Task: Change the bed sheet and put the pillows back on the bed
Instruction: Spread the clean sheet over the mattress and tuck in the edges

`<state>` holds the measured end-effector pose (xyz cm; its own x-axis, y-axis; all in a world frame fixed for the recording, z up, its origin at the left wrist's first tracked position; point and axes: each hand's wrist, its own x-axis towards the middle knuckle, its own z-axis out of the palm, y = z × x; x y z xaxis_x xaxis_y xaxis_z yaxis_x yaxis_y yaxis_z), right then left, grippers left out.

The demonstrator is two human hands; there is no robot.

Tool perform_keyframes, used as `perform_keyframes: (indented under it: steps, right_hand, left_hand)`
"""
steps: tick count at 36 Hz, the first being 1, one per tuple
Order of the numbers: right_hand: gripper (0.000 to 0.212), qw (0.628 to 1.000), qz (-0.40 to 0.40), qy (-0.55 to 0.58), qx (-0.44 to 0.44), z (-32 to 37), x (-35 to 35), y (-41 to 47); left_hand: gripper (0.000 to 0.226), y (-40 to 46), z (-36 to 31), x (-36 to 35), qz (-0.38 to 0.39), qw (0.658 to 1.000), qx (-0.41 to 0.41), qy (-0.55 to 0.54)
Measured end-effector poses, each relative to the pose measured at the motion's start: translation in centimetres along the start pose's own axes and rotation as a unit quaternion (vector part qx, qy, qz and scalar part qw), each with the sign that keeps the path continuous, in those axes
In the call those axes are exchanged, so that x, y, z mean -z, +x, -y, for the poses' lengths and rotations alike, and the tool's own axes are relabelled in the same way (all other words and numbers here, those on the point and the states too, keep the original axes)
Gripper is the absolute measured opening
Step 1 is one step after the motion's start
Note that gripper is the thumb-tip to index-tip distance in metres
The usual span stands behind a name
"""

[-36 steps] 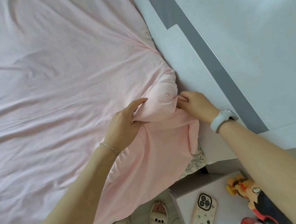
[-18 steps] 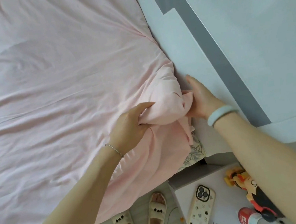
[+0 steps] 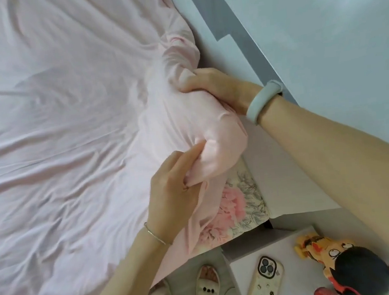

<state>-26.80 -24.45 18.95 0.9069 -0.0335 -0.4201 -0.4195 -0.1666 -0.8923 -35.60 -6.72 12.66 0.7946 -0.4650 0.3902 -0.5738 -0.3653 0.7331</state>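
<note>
Pink sheet [image 3: 55, 138] spread over the bed. Your left hand [image 3: 172, 193] pinches its bunched corner; floral mattress [image 3: 240, 205] now more exposed below. Your right hand [image 3: 216, 89] grips sheet higher than before. Phone [image 3: 265, 284], doll [image 3: 340, 266] on worktop [image 3: 288, 252].

A pale headboard panel [image 3: 286, 185] with a grey stripe [image 3: 236, 30] rises just right of the grip. Below it stands a white bedside table [image 3: 288, 252] on a light floor [image 3: 210, 261]. Soft daylight washes the wall [image 3: 345, 35].
</note>
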Motion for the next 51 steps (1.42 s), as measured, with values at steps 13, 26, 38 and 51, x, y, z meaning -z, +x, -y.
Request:
perform_keyframes:
  steps: [13, 26, 38, 51]
  right_hand:
    - [0.045, 0.963, -0.148, -0.169, -0.146, -17.1, 2.2, -1.9]
    - [0.049, 0.927, -0.331, -0.158, -0.079, -24.2, -1.7, -6.9]
    - [0.042, 0.854, -0.236, 0.363, -0.289, -28.8, -17.0, -14.3]
    - [0.039, 0.689, -0.206, 0.648, -0.250, -22.8, -19.2, -6.3]
  left_hand:
    - [0.046, -7.4, 4.4, -13.8, 0.216, 0.974, 0.053, 0.038]
    - [0.049, -12.0, 6.4, -15.0, 0.302, 0.940, 0.157, -0.007]
    - [0.036, -21.6, 7.4, -4.8, -0.209, 0.452, 0.741, -0.451]
    - [0.070, -18.0, 12.5, 0.0, -0.306, 0.389, 0.658, -0.568]
